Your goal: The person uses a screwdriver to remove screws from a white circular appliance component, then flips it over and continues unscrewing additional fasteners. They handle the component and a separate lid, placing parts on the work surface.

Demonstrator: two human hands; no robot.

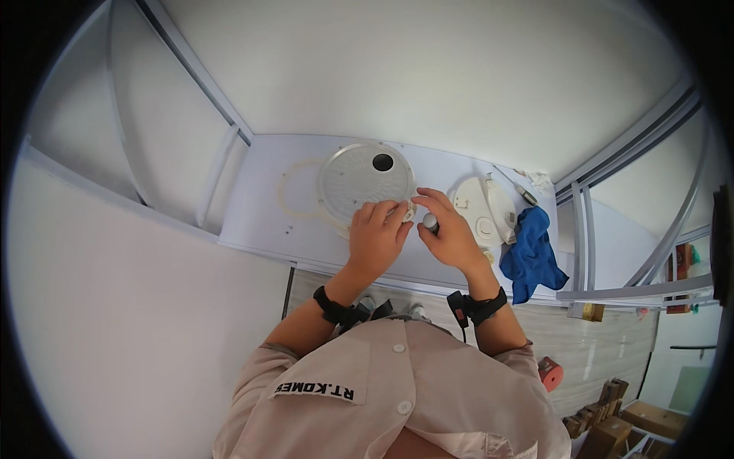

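A round silver metal plate (348, 180) with a dark round hole lies on the white table. My left hand (373, 241) is over its lower right edge, fingers bent and closed on a small whitish part (410, 211). From the other side my right hand (451, 237) reaches the same part with its fingertips. A short grey cylinder (431, 222), like the end of a tool handle, sticks up between the thumb and fingers of my right hand; the rest of it is hidden. The small part's exact kind is too small to tell.
Right of my hands lie a white round housing (485, 206), a screwdriver (526, 195) and a blue cloth (531, 252). A thin pale ring (283, 191) and several tiny screws (289, 229) are on the left. Metal frame posts (585, 237) stand at the table's right end.
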